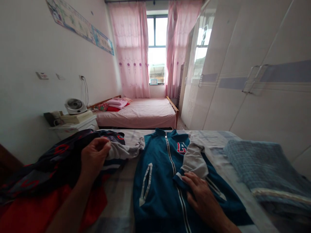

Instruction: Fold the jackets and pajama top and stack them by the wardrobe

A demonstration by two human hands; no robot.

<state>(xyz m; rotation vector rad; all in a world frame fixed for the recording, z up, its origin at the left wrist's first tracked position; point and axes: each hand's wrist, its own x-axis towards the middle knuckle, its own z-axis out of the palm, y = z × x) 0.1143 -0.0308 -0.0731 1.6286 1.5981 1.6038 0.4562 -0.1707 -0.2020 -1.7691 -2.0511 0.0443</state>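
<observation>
A teal zip-up jacket (pixel 157 168) with a letter A patch lies front up, its zip closed. Its grey sleeve on the left (pixel 126 151) stretches out sideways; my left hand (pixel 93 158) is closed in a pinch at that sleeve, above its striped cuff. The other grey sleeve (pixel 195 158) is folded in across the jacket's front. My right hand (pixel 202 194) lies over this sleeve's teal cuff (pixel 182 179), fingers stretched out and resting on the cloth.
Dark and red clothing (pixel 55 161) is heaped at the left. A folded blue-grey cloth (pixel 257 165) lies at the right on the pale bedsheet (pixel 218 137). Behind are a pink bed (pixel 145 111), a small fan (pixel 75 105) on a cabinet and a white wardrobe (pixel 233 106).
</observation>
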